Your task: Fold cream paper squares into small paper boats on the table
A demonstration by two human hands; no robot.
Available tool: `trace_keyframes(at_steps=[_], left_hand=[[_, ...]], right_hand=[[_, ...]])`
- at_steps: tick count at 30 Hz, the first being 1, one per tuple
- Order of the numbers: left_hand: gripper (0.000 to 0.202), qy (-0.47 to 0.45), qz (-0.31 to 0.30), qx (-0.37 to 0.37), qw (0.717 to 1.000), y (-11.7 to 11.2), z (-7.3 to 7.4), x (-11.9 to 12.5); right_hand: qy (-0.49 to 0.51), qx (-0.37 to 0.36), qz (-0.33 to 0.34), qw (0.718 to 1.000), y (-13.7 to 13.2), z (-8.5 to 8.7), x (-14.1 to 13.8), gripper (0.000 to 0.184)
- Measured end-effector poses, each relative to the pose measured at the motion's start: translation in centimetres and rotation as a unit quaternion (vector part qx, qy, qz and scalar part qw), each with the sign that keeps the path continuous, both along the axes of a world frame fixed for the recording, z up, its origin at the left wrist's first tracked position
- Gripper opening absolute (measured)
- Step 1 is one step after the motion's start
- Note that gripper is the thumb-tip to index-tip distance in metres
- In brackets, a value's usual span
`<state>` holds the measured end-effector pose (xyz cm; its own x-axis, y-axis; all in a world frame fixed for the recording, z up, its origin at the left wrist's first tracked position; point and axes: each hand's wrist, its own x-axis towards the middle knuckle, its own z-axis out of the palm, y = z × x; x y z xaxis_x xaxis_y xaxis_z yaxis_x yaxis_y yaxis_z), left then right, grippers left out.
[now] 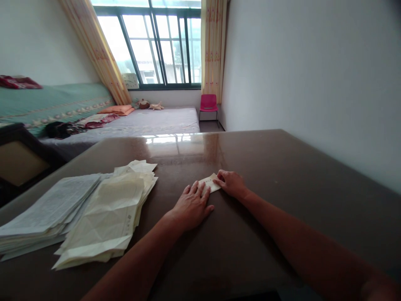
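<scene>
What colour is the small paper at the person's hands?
Pale cream; the small paper shows best in the head view.

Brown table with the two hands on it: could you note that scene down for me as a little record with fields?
Surface: brown table, glossy
Left hand: palm down, fingers over the left part of a small pale paper
Right hand: at the paper's right end; whether it grips is unclear
Left on table: creased cream sheets, whitish paper stack
Beyond: bed, pink chair, window
</scene>
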<state>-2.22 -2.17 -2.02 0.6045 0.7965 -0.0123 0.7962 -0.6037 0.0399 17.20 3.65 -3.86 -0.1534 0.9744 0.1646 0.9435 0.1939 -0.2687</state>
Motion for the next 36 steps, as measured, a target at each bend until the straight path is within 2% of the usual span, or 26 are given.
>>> trace_keyframes(at_steps=[7, 11, 13, 15, 17, 19, 21, 24, 36], left_hand=[[0.064, 0.003, -0.009, -0.020, 1.000, -0.3, 0.6, -0.5], [0.060, -0.005, -0.011, -0.017, 1.000, -0.3, 0.2, -0.8], [0.060, -0.008, -0.010, -0.014, 1.000, -0.2, -0.1, -0.9], [0.059, -0.009, -0.007, -0.011, 1.000, -0.1, -0.3, -1.0], [0.057, -0.009, -0.007, -0.012, 1.000, -0.1, -0.4, -1.1], [0.056, -0.012, -0.010, -0.016, 1.000, 0.0, -0.4, -1.2], [0.055, -0.013, -0.010, -0.021, 1.000, 0.0, -0.5, -1.4], [0.056, -0.008, -0.006, -0.029, 1.000, 0.1, -0.6, -1.6], [0.063, 0.001, 0.034, -0.022, 0.999, -0.1, -0.3, -1.4]], right_hand=[[0.004, -0.001, 0.014, 1.000, -0.3, 0.2, -0.2, 0.030], [0.015, -0.007, 0.026, 1.000, -0.2, -0.2, -0.1, 0.028], [0.025, 0.016, 0.038, 0.999, -0.3, 0.0, -0.1, 0.027], [0.023, 0.066, 0.083, 0.994, -0.9, 0.5, 0.0, 0.031], [-0.003, 0.081, 0.171, 0.982, -1.9, 1.1, -0.1, 0.033], [-0.045, 0.046, 0.254, 0.965, -3.0, 1.5, -0.1, 0.037], [-0.076, 0.012, 0.279, 0.957, -3.9, 1.6, -0.1, 0.046], [-0.107, -0.011, 0.266, 0.958, -4.7, 1.6, -0.2, 0.051], [-0.158, 0.003, 0.212, 0.964, -5.6, 2.7, -0.1, 0.040]])
